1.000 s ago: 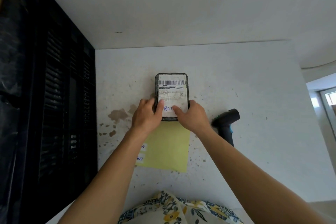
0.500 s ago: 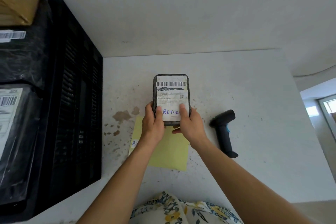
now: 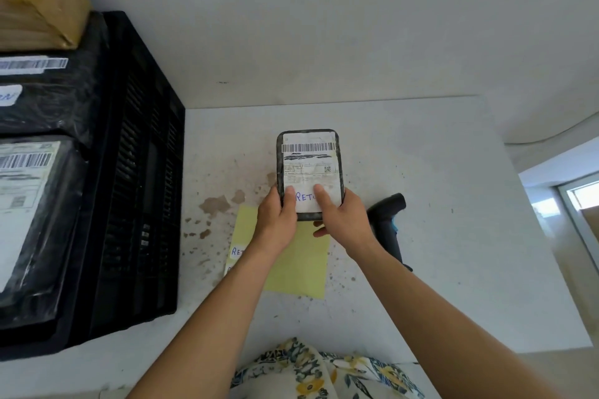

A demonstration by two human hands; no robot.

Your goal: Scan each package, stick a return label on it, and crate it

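A small black package (image 3: 309, 159) with a white barcoded shipping label is held above the table by both hands. My left hand (image 3: 278, 219) grips its lower left edge and my right hand (image 3: 342, 220) its lower right edge, both thumbs pressing a white handwritten return label (image 3: 305, 198) on its lower part. The black crate (image 3: 129, 191) stands at the left and holds black wrapped packages (image 3: 29, 210) and a brown cardboard box (image 3: 39, 0). The black handheld scanner (image 3: 387, 220) lies on the table right of my right hand.
A yellow backing sheet (image 3: 301, 262) with return stickers (image 3: 237, 251) at its left edge lies on the white table (image 3: 437, 236) under my hands. Brown stains mark the table near the crate. The wall runs along the back; a doorway shows at the far right.
The package has been lifted off the table, held in both hands with thumbs on the return label. The view has shifted left, showing more of the crate's contents.
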